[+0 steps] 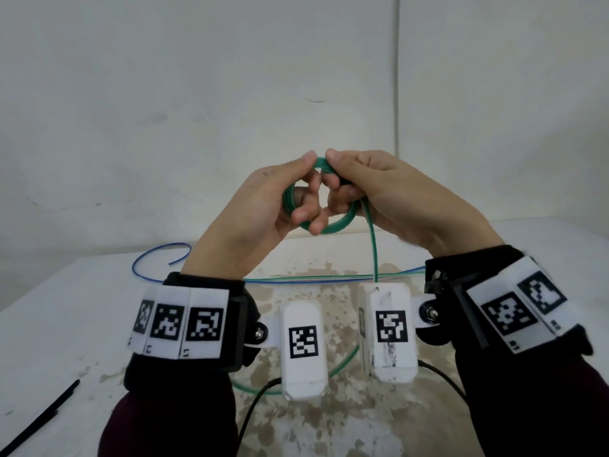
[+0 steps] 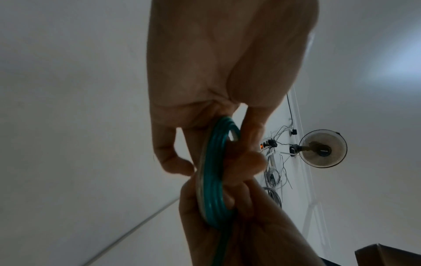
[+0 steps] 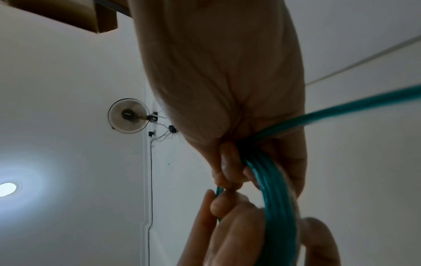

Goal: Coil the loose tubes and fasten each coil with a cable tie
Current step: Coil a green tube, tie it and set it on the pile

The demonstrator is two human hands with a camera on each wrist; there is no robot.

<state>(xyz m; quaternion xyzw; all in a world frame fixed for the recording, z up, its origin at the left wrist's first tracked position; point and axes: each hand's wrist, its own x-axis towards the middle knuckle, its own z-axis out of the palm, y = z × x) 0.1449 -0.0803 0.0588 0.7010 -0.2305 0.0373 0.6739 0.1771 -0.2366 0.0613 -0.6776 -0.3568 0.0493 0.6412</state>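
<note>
Both hands are holding a green tube coil up in the air above the table, well clear of its surface. The left hand is gripping the coil with its thumb pressing on the top of the ring and its fingers curling through the middle. The right hand is pinching the same top arc just beside the left thumb, its remaining fingers folding round the ring's right side; how many fingers are passing through is hard to make out, since the two hands are overlapping there.

In the left wrist view the coil is showing several turns edge-on, with the fingertips partly blurring into each other. In the right wrist view the turns are running between the fingers of both hands.

A loose green tail is hanging down from under the right fingers, disappearing behind a wrist-mounted white block, and a further green loop is lying on the table below, partly hidden by the wrists.

A blue tube is lying on the table below the left fingers, much of it covered by the forearm. A black cable tie is resting far below and left of the left hand, its lower end cut off by the frame edge.
</note>
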